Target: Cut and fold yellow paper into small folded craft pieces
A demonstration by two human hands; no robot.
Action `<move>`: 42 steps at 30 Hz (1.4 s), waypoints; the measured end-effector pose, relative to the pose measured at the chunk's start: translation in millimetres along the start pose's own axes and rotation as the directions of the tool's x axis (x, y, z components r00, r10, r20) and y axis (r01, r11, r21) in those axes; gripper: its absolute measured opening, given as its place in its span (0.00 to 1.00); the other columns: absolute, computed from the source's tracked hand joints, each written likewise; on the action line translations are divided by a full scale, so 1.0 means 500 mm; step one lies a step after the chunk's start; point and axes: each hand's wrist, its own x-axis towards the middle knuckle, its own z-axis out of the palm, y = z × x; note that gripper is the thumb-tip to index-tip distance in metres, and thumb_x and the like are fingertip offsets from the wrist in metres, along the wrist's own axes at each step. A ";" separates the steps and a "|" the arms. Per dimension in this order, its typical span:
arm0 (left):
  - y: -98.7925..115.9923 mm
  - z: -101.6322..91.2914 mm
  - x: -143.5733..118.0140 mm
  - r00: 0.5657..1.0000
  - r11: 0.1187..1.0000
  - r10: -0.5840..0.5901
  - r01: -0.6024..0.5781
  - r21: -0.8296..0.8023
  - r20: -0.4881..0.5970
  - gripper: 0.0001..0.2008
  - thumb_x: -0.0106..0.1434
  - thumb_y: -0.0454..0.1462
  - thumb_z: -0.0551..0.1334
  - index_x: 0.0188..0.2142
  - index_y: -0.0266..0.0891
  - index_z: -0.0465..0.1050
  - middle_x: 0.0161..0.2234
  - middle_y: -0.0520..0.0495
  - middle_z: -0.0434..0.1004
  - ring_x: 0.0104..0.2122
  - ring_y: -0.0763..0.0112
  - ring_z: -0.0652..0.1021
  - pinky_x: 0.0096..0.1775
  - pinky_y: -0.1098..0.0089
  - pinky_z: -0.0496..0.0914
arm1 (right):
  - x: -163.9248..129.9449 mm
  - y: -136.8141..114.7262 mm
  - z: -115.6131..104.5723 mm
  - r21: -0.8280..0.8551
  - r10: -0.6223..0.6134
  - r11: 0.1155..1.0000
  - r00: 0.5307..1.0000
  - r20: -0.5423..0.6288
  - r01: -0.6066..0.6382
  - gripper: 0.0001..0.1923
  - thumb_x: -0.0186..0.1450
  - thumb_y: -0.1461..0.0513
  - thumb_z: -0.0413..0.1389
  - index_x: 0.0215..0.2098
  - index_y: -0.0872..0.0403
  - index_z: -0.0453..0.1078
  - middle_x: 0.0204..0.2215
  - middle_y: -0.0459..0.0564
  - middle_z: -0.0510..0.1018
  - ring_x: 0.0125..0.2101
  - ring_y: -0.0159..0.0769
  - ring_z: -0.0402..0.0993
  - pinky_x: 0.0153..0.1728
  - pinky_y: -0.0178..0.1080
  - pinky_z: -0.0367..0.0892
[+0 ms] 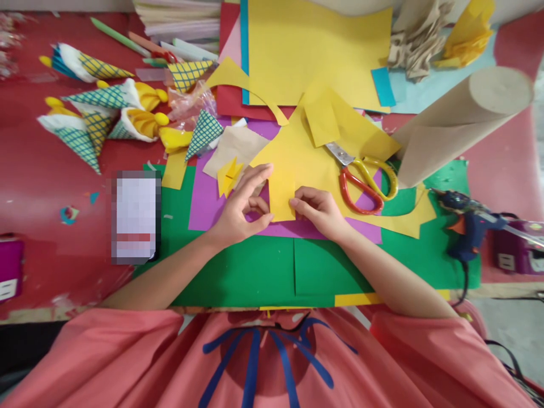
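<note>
A small yellow paper rectangle [281, 195] is upright in front of me, above a purple sheet. My right hand [321, 211] pinches its right edge between thumb and fingers. On its other side my left hand [242, 212] has the thumb and index finger spread apart, their tips by the paper's left corners; I cannot tell whether they touch it. A folded yellow paper piece [230, 177] lies just beyond the left hand. Scissors [361, 184] with one red and one yellow handle rest on yellow paper right of my right hand.
A glue gun [467, 226] and a tall brown paper roll [463, 127] stand at right. Several paper cones [97, 127] with yellow tips lie at left, above a blurred-out phone [136, 218]. Yellow sheets [318, 51] are at the back; a green sheet [238, 272] is below my hands.
</note>
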 end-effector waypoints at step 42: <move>-0.020 0.005 -0.004 0.993 0.976 -0.109 0.097 -0.194 -0.054 0.18 0.60 0.40 0.65 0.49 0.47 0.63 0.48 0.48 0.69 0.39 0.73 0.76 0.40 0.72 0.74 | 0.001 0.005 0.001 0.006 0.005 1.000 0.999 -0.040 -0.004 0.17 0.61 0.51 0.59 0.25 0.55 0.65 0.20 0.41 0.65 0.21 0.25 0.58 0.24 0.33 0.55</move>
